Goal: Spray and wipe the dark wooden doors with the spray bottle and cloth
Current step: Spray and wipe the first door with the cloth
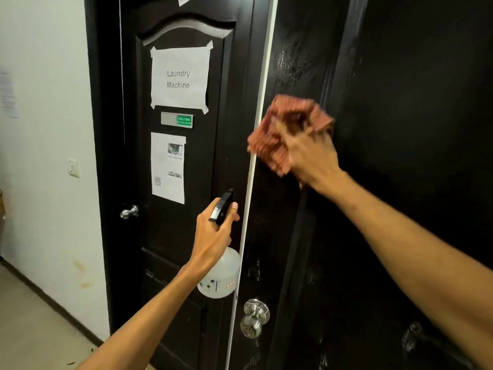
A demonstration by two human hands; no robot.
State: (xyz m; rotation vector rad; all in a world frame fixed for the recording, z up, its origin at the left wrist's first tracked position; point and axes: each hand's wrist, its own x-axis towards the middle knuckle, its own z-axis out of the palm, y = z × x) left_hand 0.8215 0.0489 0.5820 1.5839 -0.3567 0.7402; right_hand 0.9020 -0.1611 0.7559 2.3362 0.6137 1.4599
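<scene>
Pressing the reddish cloth (286, 121) on the near dark door (413, 209), your R hand (310, 158) grips it w/ curled fingers. Your L hand (213, 233) grips the spray bottle (222, 276) at its neck, upright by the door edge, above the knob (253, 319).

We see dark stained wood on the near door (400, 182); its finish is glossy and catches the light in wet, beaded streaks. The far door (165, 236) is the same dark wood, smooth, with a softer satin sheen. The cloth (288, 124) is a reddish-orange woven fabric with a ribbed texture, though it is blurred. The spray bottle (221, 276) has a frosted, translucent white plastic body and a black plastic trigger head with a slight shine. The near door's knob (253, 316) is polished silvery metal, and the far door's knob (129, 211) looks alike. The "Laundry Machine" sign (180, 77) is matt white paper, slightly crinkled, taped at its corners. The wall (48, 129) is matt white paint.
</scene>
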